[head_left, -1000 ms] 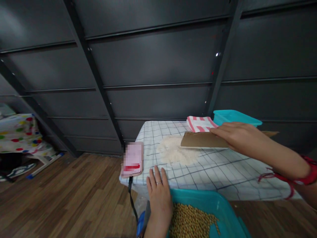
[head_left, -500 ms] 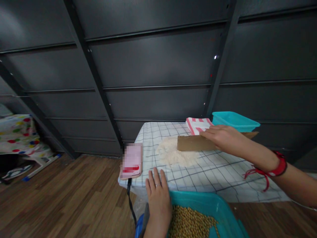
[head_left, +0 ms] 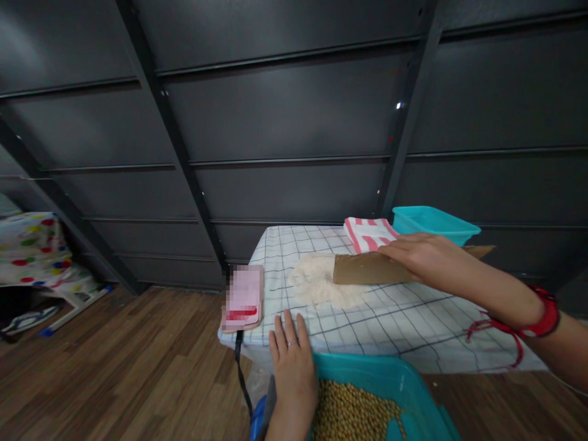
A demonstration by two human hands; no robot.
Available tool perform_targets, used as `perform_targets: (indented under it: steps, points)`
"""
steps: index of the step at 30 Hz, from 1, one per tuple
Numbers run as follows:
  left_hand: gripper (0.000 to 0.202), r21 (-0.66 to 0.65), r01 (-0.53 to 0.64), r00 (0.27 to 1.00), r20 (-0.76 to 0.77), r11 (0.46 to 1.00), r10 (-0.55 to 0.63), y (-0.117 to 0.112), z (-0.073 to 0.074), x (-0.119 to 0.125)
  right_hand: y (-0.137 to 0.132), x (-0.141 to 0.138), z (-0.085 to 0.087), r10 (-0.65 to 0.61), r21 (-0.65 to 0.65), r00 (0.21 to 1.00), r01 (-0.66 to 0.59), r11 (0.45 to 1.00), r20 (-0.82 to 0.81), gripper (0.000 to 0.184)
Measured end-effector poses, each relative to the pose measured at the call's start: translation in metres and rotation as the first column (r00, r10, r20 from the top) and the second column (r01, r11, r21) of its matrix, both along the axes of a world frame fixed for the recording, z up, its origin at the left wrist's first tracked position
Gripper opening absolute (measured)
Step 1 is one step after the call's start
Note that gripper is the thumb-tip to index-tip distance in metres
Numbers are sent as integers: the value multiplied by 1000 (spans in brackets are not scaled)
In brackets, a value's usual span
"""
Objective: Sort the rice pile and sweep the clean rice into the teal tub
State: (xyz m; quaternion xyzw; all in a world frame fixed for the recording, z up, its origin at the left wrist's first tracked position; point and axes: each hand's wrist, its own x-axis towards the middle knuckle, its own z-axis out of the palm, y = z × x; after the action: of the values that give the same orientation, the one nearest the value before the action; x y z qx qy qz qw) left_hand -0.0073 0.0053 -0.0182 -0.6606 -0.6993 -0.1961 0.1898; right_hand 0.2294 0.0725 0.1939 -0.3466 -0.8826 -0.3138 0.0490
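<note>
Our right hand [head_left: 427, 254] pinches a cardboard strip [head_left: 361, 269], pale powder [head_left: 319, 282] to its left; our left hand [head_left: 294, 364], fingers slightly spread, has tan beans [head_left: 351, 411] to its right.

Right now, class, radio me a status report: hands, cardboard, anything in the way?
Right hand: grip on cardboard, its left end at the pale powder. Left hand: open, at near edge of checked cloth. Possible obstacle: striped cloth close behind cardboard, contact unclear.

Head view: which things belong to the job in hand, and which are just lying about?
In use:
right hand gripping cardboard
pale powder at its end
checked cloth beneath
left hand, flat at the cloth's near edge

Apparently lying about:
striped towel
back tub
near tub of beans
pink item, blurred
</note>
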Motion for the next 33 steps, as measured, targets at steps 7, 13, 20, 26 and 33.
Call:
perform_targets:
  steps: [7,13,20,26,33]
  points:
    - [55,19,4,1000,8,1000,-4,2,-3,-2,-7,0,2,-10,-22,1000,10,1000,-30,39]
    - [55,27,15,1000,12,1000,-15,2,-4,-3,-17,0,6,-30,-62,999,29,998,-14,37]
    - [56,5,10,1000,5,1000,-10,3,0,-4,-27,5,6,14,-35,1000,-15,999,-19,36]
    - [56,-4,8,1000,-15,1000,-8,1,3,-5,-40,7,8,113,82,993,-110,991,-40,40]
    - [55,-24,9,1000,-18,1000,-10,0,7,-5,-44,8,8,192,148,980,-184,972,-46,41]
